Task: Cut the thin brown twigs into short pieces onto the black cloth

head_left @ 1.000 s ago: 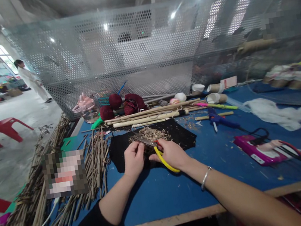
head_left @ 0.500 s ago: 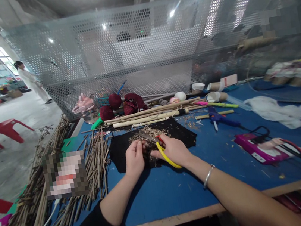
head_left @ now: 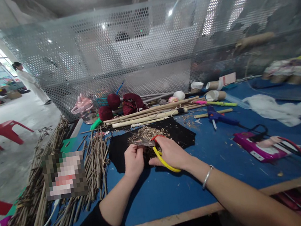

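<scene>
My right hand (head_left: 170, 153) is closed round the scissors (head_left: 161, 158), which have red and yellow handles; their blades point left and reach to my left hand. My left hand (head_left: 133, 160) is closed in a pinch beside the blades, and what its fingers hold is hidden. Beneath both hands lies a black cloth (head_left: 183, 132) on the blue tabletop. A heap of small cut plant pieces (head_left: 151, 131) covers the middle of the cloth, just beyond the blades.
Thin dry sticks (head_left: 94, 163) lie left of the cloth, with longer bundles at the table's left edge. Wooden rods (head_left: 151, 117) lie behind it. To the right are a blue glue gun (head_left: 220, 118), a purple power strip (head_left: 257, 148) and cables. A person (head_left: 31, 83) walks far left.
The scissor blades have swung lower and further left, nearer my left hand's fingertips. My right hand has shifted slightly left; my left hand has barely moved.
</scene>
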Demonstrator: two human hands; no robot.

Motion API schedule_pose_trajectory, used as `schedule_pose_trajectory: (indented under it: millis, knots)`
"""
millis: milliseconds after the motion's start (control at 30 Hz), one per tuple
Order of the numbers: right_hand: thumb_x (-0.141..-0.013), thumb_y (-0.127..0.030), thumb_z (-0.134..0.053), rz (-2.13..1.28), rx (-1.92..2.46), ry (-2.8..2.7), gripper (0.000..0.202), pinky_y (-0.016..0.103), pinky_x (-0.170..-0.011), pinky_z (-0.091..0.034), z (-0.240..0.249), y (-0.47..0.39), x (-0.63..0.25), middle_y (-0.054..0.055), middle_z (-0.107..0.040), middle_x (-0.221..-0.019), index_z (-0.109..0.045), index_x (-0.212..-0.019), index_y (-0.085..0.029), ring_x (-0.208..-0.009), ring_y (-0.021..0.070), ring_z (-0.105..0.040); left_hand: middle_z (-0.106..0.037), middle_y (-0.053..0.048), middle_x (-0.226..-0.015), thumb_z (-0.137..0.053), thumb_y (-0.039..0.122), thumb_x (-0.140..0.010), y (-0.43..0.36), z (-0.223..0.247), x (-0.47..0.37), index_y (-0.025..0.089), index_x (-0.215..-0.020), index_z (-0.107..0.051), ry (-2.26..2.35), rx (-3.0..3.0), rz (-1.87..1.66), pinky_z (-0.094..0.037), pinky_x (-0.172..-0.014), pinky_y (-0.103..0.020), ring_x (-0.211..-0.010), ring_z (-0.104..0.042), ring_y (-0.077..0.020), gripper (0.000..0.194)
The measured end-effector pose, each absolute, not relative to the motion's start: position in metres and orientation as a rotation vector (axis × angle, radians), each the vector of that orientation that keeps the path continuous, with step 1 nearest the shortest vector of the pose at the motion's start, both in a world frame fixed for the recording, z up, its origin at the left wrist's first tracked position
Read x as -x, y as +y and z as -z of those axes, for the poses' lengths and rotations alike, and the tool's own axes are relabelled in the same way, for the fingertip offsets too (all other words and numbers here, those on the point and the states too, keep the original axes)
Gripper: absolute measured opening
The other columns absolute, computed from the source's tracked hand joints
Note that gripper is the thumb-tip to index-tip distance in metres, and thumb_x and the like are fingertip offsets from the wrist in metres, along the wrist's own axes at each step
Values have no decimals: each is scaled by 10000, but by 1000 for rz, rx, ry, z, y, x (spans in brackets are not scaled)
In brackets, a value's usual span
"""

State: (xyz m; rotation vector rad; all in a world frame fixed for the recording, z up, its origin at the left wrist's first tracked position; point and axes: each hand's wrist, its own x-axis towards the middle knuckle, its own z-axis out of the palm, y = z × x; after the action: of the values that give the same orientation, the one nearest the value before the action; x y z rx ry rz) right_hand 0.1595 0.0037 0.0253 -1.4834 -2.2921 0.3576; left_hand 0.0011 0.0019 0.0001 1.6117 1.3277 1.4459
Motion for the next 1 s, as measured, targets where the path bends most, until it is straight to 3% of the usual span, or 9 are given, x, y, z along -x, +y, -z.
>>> schedule_pose_trajectory:
  millis: [333, 633, 1000]
  knots:
    - [-614, -621, -605, -369, 1535, -2296, 552, 250, -601, -335, -22, 2, -158, 44, -579, -792, -457, -917, -184, -721, 190, -565, -621, -36, -721, -417, 201, -801, -2, -6, 0, 149, -750, -622, 1395, -1753, -1476, -414, -669, -240, -684, -545, -139, 217]
    - [-624, -652, -567, -326, 1597, -2274, 503, 228, -511, -292, -17, 4, -158, 22, -608, -723, -472, -826, -201, -626, 167, -575, -506, -1, -601, -387, 267, -834, -4, -10, 1, 165, -603, -519, 1467, -1812, -1441, -361, -579, -217, -596, -466, -112, 285]
    - [-679, -686, -476, -297, 1740, -2311, 490, 239, -499, -272, -20, 7, -160, 43, -628, -711, -519, -780, -208, -625, 178, -582, -538, -7, -650, -379, 270, -836, -1, -7, 2, 166, -658, -538, 1466, -1836, -1378, -352, -614, -218, -636, -480, -121, 261]
